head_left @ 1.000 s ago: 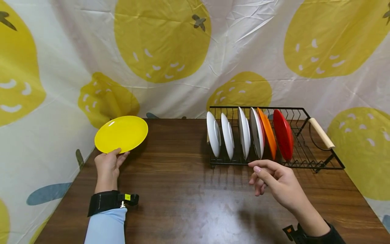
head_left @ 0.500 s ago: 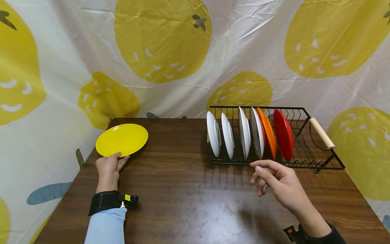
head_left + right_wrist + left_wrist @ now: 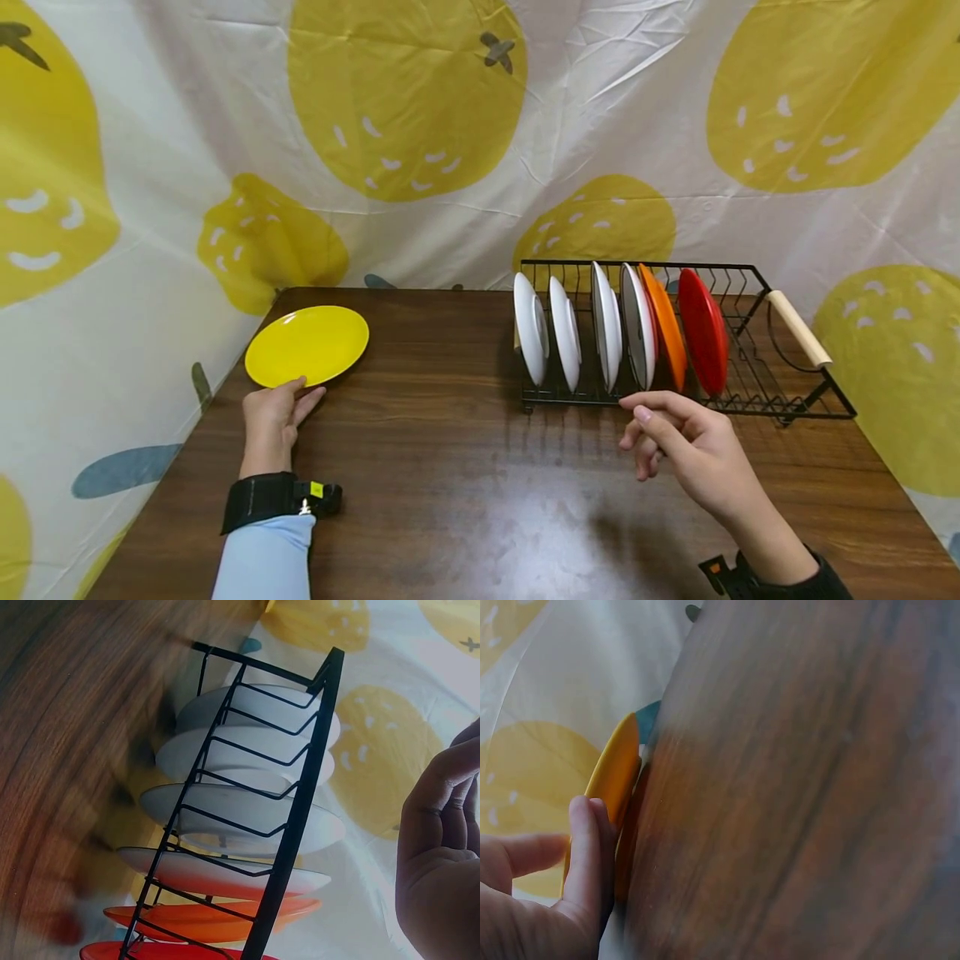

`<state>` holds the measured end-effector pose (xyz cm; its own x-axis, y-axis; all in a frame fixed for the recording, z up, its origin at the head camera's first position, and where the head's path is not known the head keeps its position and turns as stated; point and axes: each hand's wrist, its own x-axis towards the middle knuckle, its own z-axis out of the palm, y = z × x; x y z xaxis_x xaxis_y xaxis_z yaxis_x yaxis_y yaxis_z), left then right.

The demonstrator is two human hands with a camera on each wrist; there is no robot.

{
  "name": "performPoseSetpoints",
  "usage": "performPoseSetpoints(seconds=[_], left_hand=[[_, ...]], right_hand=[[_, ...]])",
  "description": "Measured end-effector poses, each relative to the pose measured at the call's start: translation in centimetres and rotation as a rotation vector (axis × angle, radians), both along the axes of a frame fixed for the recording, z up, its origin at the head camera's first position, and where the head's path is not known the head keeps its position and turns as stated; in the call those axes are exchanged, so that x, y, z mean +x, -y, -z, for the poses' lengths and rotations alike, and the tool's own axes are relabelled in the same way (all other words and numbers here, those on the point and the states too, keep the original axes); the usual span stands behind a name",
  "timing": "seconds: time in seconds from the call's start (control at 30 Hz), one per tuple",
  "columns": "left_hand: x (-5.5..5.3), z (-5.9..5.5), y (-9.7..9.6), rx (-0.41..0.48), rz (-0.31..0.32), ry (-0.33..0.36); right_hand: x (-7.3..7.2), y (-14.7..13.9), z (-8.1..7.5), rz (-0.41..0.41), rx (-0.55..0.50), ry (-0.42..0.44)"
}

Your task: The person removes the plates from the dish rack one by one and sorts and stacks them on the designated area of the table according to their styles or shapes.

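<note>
so we've got the yellow plate (image 3: 307, 346) at the far left of the wooden table (image 3: 442, 467), near the patterned cloth (image 3: 442, 233). our left hand (image 3: 272, 412) pinches its near edge, thumb on the upper face and fingers underneath. from the left wrist you can see those fingers sitting between plate and tabletop, so that near side isn't flush with the wood. can't tell if the far edge touches down.

our right hand (image 3: 693, 454) is just idling in front of the black rack (image 3: 738, 267), fingers loosely bent around nothing. the rack has a row of plates on edge: white plates (image 3: 531, 329) on the left, then an orange plate (image 3: 664, 325) and a red plate (image 3: 702, 333). there's a sliver of red behind the last white one too, can't tell what it belongs to.

we'd call this the plate-handling step, left hand only, plate low over the table. a still frame won't say if it's going up or down, imo. lifting would call for keeping that pinch snug and the plate level; setting down, for sliding the fingers out gently so the rim doesn't clack.
</note>
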<state>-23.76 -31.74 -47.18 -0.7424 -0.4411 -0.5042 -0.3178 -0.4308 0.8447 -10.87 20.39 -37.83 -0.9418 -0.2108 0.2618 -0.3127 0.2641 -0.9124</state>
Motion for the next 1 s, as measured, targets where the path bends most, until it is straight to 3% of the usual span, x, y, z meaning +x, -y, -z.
performPoseSetpoints(seconds=[0.33, 0.53, 0.73, 1.0], left_hand=[[0.9, 0.4, 0.3, -0.099, 0.105, 0.027], [1.8, -0.1, 0.6, -0.198, 0.119, 0.054], [2.7, -2.0, 0.1, -0.345, 0.101, 0.034], [3.1, -6.2, -0.8, -0.402, 0.063, -0.119]], right_hand=[[0.1, -0.4, 0.1, -0.078, -0.103, -0.026], [0.2, -0.7, -0.5, -0.064, -0.101, -0.025], [-0.2, -1.6, -1.4, -0.010, -0.070, -0.056], [-1.2, -3.7, -3.1, 0.178, -0.020, -0.078]])
